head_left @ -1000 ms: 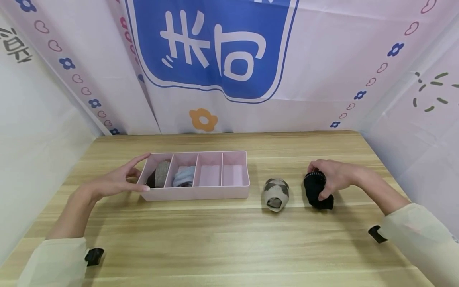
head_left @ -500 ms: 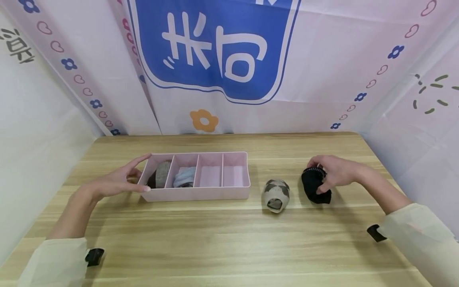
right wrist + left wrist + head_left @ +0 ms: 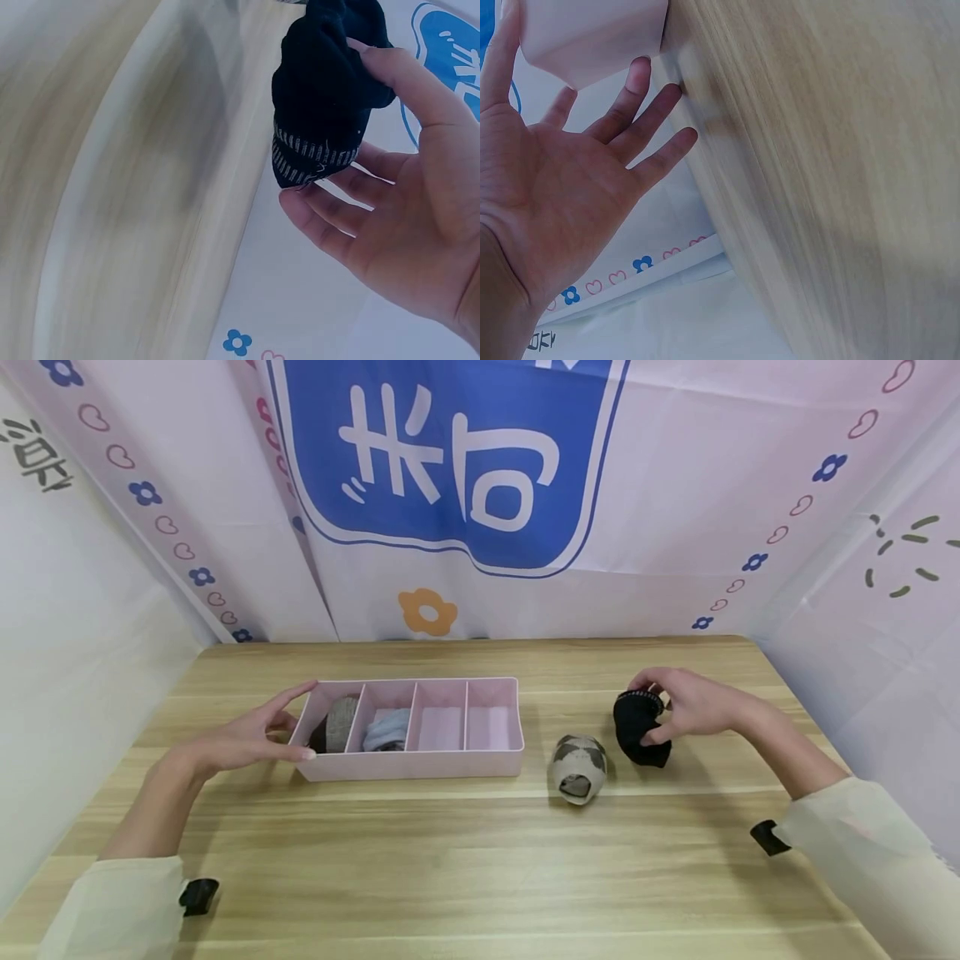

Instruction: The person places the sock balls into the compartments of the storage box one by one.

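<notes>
My right hand (image 3: 697, 702) pinches a rolled black sock (image 3: 637, 727) between thumb and fingers, apparently just above the table. In the right wrist view, white stitched bands ring the lower end of the black sock (image 3: 330, 97). A pale pink divided storage box (image 3: 412, 766) lies to the left. My left hand (image 3: 232, 743) spans its left end, thumb on the front corner and index finger on the back one; the other fingers are spread in the left wrist view. Its leftmost compartment holds a grey-brown rolled sock (image 3: 341, 724); a light blue one (image 3: 387, 730) sits beside it.
A beige and brown patterned rolled sock (image 3: 579, 768) sits on the wooden table (image 3: 450, 868), between the box and the black sock. The box's two right compartments show bare floors. A printed white curtain (image 3: 630, 602) hangs behind the table's back edge.
My right hand has carried the black sock left and away from me, toward the patterned sock's far side. The left hand and the box have stayed in place.
</notes>
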Demonstrator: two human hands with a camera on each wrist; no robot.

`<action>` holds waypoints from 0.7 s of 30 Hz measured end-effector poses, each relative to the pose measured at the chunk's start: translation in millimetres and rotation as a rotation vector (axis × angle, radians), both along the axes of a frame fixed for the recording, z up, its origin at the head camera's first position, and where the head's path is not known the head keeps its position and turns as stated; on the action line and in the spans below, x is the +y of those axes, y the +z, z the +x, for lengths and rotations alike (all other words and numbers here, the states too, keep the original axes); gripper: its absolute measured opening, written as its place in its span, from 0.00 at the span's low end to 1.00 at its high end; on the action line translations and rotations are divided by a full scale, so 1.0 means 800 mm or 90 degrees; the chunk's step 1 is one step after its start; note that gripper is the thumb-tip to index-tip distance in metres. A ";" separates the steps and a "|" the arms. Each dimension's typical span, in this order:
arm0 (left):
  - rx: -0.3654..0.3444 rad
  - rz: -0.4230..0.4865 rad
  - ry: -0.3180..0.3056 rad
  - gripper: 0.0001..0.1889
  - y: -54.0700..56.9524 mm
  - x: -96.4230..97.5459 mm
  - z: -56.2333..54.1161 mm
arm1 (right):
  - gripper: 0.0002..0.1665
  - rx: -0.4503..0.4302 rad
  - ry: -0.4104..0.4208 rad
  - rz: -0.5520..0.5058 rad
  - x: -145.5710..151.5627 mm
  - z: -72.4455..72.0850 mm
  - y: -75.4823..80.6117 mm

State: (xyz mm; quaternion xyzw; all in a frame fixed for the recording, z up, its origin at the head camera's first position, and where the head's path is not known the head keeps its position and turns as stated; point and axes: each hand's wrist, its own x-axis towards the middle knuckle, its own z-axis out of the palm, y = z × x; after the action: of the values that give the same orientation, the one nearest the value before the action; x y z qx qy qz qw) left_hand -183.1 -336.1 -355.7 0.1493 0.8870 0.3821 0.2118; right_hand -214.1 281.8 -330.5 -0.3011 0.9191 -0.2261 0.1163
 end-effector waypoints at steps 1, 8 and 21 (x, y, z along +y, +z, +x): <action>0.001 0.000 0.000 0.56 0.000 0.000 0.000 | 0.40 0.003 -0.001 -0.005 -0.002 -0.001 0.000; 0.006 -0.004 -0.001 0.56 0.001 0.001 0.002 | 0.41 0.019 -0.001 -0.029 -0.017 -0.007 0.004; 0.008 -0.002 0.002 0.56 0.002 0.002 0.002 | 0.39 -0.008 0.017 -0.108 -0.051 -0.012 0.009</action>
State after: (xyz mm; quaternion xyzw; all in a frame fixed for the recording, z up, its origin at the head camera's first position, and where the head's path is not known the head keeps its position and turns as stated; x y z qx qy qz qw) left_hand -181.5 -334.9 -354.3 0.1499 0.8890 0.3804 0.2061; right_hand -223.7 241.3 -323.2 -0.3206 0.8918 -0.3036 0.0988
